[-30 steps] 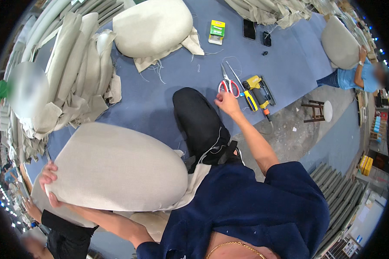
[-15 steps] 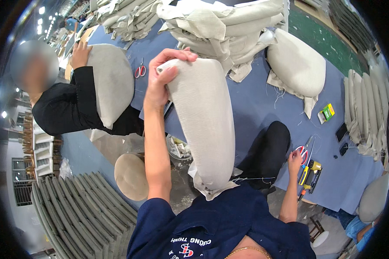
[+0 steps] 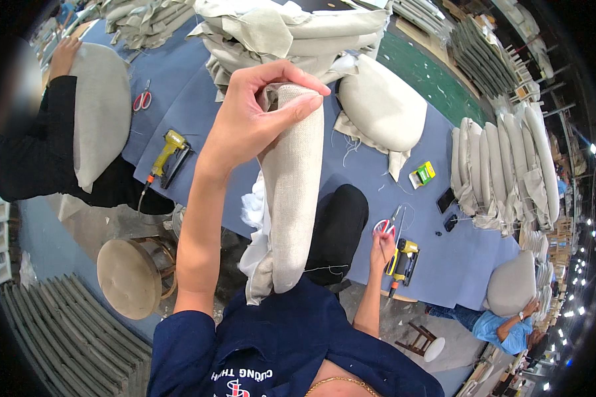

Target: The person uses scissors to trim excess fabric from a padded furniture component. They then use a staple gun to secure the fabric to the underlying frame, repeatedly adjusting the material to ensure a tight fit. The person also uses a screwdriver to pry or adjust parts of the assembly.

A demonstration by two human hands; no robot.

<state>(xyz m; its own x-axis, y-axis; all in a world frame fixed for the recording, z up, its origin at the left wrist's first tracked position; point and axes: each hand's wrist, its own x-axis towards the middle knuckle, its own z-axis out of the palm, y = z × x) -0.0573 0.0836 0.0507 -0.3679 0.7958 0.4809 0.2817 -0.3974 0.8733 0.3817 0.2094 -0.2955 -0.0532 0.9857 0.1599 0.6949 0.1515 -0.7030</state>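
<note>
Beige fabric (image 3: 258, 283) already covers the cushion (image 3: 297, 192) pinched in the left hand's (image 3: 261, 112) fingers, its lower edge apparently unfastened; the right hand's (image 3: 381, 247) fingers meet scissors (image 3: 385, 226), grip unclear.

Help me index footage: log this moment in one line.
left hand: gripping rounded beige fabric cushion | right hand: at red-handled metal scissors

Bright, even light falls on the table (image 3: 470, 264), leaving soft shadows. Small lamps (image 3: 581, 310) glare beyond its right end, where the dim room (image 3: 576, 212) is perhaps out of focus. Left of it, a person's head (image 3: 14, 86) is blurred; straight edges bend toward the black rim.
</note>
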